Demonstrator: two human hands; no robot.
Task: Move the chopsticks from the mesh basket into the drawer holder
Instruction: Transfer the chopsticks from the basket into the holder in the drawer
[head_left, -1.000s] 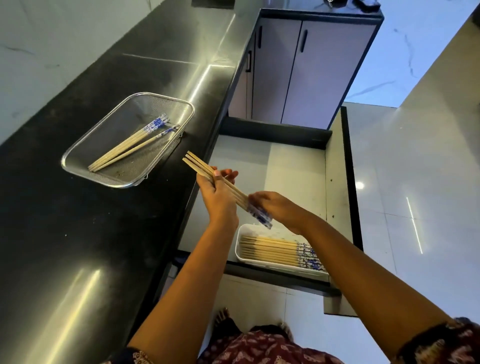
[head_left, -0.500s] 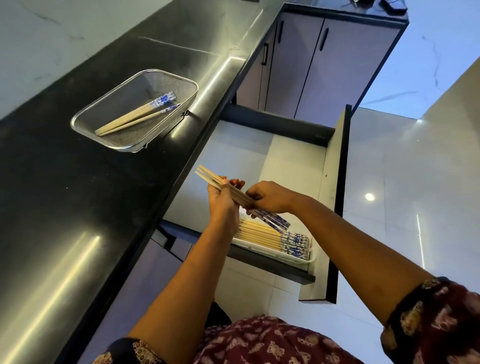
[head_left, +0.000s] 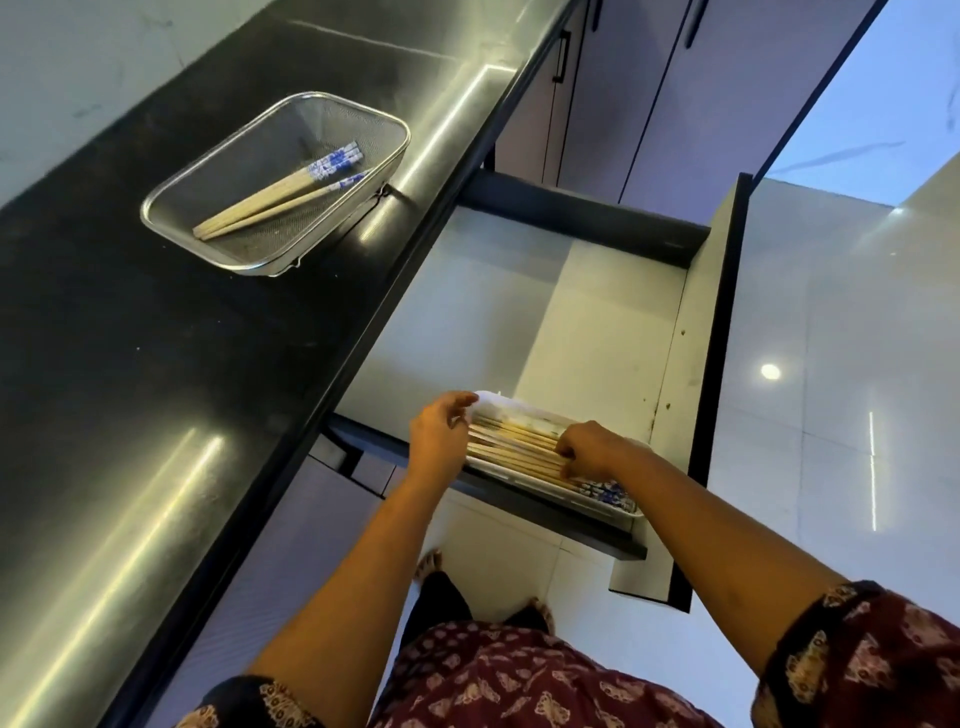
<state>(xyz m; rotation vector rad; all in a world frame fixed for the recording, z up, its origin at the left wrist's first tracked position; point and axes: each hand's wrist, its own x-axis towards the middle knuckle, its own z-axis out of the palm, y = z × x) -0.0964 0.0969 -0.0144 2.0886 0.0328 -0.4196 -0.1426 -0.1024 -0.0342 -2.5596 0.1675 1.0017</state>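
The white drawer holder (head_left: 494, 400) sits at the near end of the open drawer (head_left: 467, 312) and is filled with several wooden chopsticks (head_left: 514, 448) with blue-patterned ends. My right hand (head_left: 592, 449) lies curled over these chopsticks near their patterned ends. My left hand (head_left: 439, 431) is at their plain tips, fingers loosely spread and touching the holder's left end. On the black counter, the mesh basket (head_left: 156, 223) holds three more chopsticks (head_left: 280, 200), lying diagonally.
The black counter (head_left: 130, 415) runs along the left with a wall behind it. The drawer's dark front panel (head_left: 724, 364) juts out on the right over a glossy tiled floor (head_left: 857, 364). Grey cabinet doors (head_left: 623, 104) stand beyond the drawer.
Both hands have dropped from mid-air over the drawer down onto the holder, and the bundle they carried now lies in it with the other chopsticks.
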